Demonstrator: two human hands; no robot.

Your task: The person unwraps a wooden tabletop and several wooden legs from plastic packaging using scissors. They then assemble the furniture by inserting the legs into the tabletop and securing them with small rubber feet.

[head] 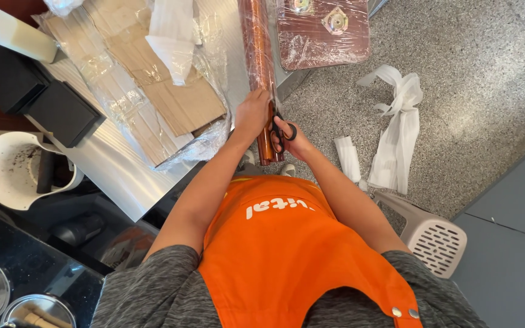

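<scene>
A long brown pole wrapped in clear plastic film [259, 54] lies off the edge of a steel table [116, 176], its near end at my waist. My left hand [251, 114] grips the pole from the left, near its lower end. My right hand [291, 135] holds black-handled scissors [278, 130] with fingers through the loops, the blades up against the pole's wrapping. I wear an orange apron over a grey shirt.
Flattened cardboard in plastic film [147, 79] covers the table. A brown wrapped board with metal fittings [323, 30] lies beyond. White wrapping scraps [396, 133] litter the speckled floor. A grey plastic stool [432, 237] stands at right; a white pitcher [16, 170] at left.
</scene>
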